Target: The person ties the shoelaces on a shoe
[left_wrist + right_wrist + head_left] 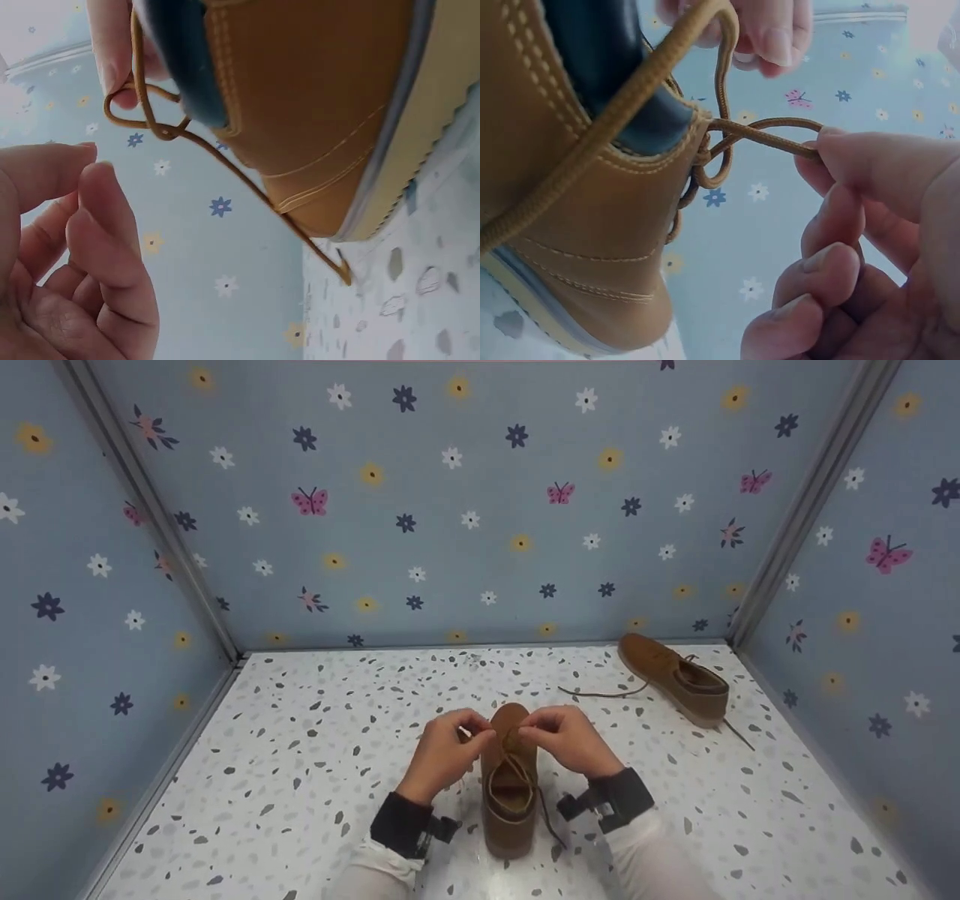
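A brown leather lace-up shoe [510, 829] stands on the speckled surface, toe pointing away from me. Its brown shoelace [240, 176] is crossed at the top of the eyelets, with one end trailing down the side. My right hand [574, 739] pinches a loop of the shoelace [772, 140] between thumb and index finger. On the other side of the shoe, my left hand [446, 750] has its thumb and index fingertips together, other fingers curled. No lace shows between the left fingertips [97, 176] in the left wrist view.
A second brown shoe [679, 679] lies at the back right, its lace ends [604, 694] spread on the white speckled surface [337, 720]. Blue flower-patterned panels [480, 562] enclose the back and both sides. Each wrist wears a black strap [401, 823].
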Action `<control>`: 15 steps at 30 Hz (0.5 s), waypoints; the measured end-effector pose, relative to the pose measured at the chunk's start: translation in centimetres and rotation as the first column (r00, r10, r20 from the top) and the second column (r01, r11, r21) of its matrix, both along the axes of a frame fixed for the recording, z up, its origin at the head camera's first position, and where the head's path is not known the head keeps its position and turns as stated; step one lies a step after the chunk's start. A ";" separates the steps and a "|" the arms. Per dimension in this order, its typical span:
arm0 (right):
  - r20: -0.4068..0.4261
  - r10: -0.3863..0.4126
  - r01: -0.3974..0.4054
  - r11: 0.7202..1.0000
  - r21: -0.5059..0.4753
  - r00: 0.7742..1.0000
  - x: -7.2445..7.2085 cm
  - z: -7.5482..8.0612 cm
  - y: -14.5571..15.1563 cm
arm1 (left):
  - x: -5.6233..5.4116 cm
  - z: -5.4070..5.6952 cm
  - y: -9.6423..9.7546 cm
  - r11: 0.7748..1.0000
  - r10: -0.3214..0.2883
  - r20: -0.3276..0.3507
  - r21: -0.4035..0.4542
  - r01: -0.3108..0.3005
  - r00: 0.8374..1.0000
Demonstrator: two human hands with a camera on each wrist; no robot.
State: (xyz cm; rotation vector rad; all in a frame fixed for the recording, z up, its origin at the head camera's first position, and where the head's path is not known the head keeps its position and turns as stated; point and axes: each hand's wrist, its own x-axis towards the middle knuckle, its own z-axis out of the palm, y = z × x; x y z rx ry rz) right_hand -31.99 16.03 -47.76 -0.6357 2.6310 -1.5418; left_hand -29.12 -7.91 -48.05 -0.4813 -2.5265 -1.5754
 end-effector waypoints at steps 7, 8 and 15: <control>-0.100 0.011 0.000 0.995 0.104 0.995 1.2 1.1 -0.5 | -0.3 1.2 -0.1 0.987 -0.062 -0.101 -0.155 0.046 0.993; -0.109 0.009 0.003 0.994 0.111 0.994 1.3 1.1 -0.6 | -0.3 1.2 -0.1 0.981 -0.070 -0.125 -0.187 0.046 0.990; -0.148 0.009 0.009 0.993 0.117 0.989 1.5 1.3 -0.8 | 0.0 0.8 1.1 0.950 -0.082 -0.254 -0.314 -0.002 0.964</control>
